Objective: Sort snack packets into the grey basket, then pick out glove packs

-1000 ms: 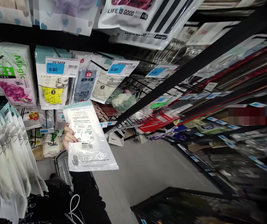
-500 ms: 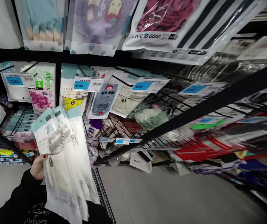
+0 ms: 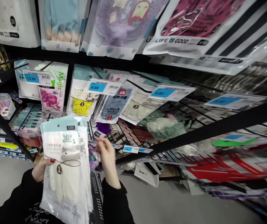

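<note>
My left hand [image 3: 40, 168] is closed around the left edge of a small stack of glove packs, its thumb lying on the front one. That front glove pack [image 3: 63, 183] is clear and white with a teal top, an "M7000" label and pale gloves inside; more packs are fanned behind it. To the right of the stack, my right hand [image 3: 107, 155] is raised with its fingers curled together, apart from the packs. Nothing shows in its fingers. A dark shopping basket [image 3: 97, 196] is partly visible below, behind the packs.
Ahead, packs of yellow gloves [image 3: 82, 105] and blue-grey gloves [image 3: 112, 107] hang on hooks with price tags [image 3: 104, 86]. Larger bags [image 3: 116, 31] hang above. A black shelf bar [image 3: 194, 127] slants across the right. Grey floor [image 3: 166, 202] lies below.
My right hand has come into view beside the packs. The glove packs have turned to face me and lined up more closely. The shelves have shifted rightward in view.
</note>
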Tool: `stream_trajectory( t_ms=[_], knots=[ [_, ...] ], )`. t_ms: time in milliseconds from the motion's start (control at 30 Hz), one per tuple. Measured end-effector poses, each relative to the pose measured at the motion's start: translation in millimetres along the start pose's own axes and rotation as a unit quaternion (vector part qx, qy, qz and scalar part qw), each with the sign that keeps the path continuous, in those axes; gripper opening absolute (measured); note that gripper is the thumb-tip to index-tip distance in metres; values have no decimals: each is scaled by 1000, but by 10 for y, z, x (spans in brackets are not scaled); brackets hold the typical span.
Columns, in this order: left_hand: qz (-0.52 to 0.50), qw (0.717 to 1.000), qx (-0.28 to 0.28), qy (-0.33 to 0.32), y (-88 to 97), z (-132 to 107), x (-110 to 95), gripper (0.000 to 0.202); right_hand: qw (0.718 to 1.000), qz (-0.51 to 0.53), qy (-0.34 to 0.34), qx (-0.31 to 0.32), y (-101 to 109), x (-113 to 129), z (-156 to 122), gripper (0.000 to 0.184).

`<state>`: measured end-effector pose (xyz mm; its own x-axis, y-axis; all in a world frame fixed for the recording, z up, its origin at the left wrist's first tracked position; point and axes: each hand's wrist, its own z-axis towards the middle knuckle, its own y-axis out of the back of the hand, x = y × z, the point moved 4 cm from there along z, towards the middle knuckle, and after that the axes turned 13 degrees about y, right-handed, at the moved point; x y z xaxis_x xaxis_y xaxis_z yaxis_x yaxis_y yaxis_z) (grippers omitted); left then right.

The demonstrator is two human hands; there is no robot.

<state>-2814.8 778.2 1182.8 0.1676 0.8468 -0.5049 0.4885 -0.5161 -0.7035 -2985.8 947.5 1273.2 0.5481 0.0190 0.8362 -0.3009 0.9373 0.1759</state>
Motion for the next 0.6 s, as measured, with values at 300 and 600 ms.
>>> stream_trajectory(
  t_ms=[300,600],
  knots=[
    [37,997,-43,-45,-133,-138,-124,70,960,-217,-23,174,-405,574,-448,33],
    [0,995,-51,-86,54,-85,-43,70,976,-152,-44,150,-376,450,-536,19]
  ],
)
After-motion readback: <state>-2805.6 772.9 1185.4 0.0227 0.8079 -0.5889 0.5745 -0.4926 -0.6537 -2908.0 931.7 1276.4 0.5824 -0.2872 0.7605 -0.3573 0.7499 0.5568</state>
